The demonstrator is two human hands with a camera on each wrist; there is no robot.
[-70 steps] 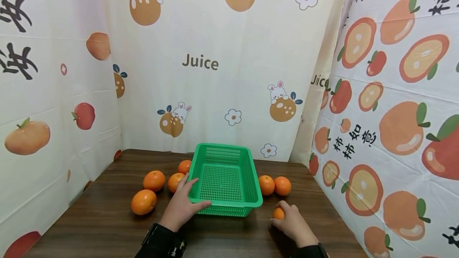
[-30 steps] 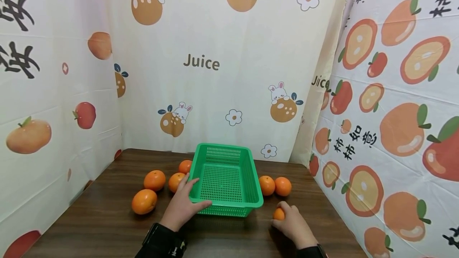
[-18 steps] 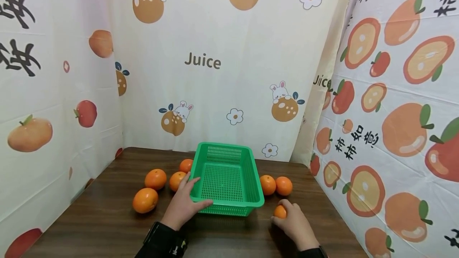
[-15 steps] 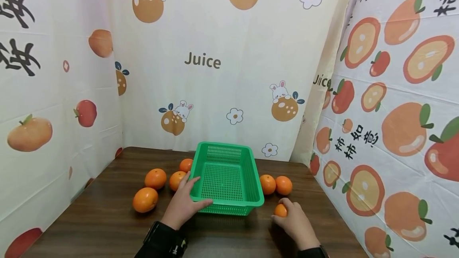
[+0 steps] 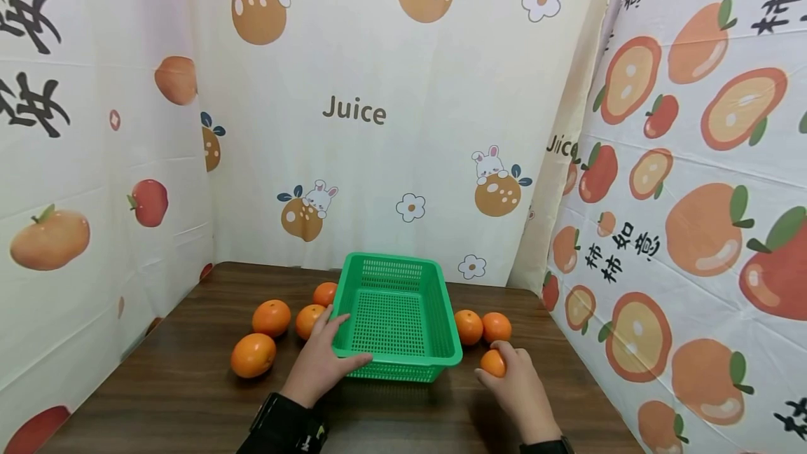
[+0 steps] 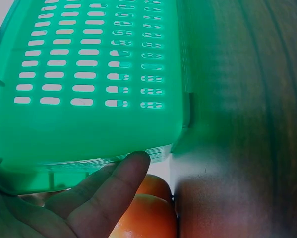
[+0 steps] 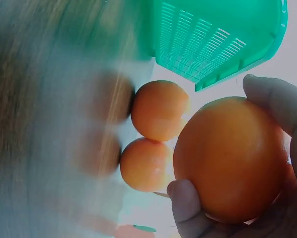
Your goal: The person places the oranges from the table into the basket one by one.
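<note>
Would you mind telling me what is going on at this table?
A person's right hand grips one orange off the near right corner of a green basket, which stands on a dark wood-grained table. Their left hand rests at the basket's near left corner. Two more oranges sit to the basket's right and four others to its left.

Plastic, wood, cloth
Your basket (image 5: 410, 370) looks smooth plastic, your oranges (image 5: 253, 356) glossy, your table (image 5: 189, 398) sheeny wood, the hangings (image 5: 353, 160) matt cloth.
</note>
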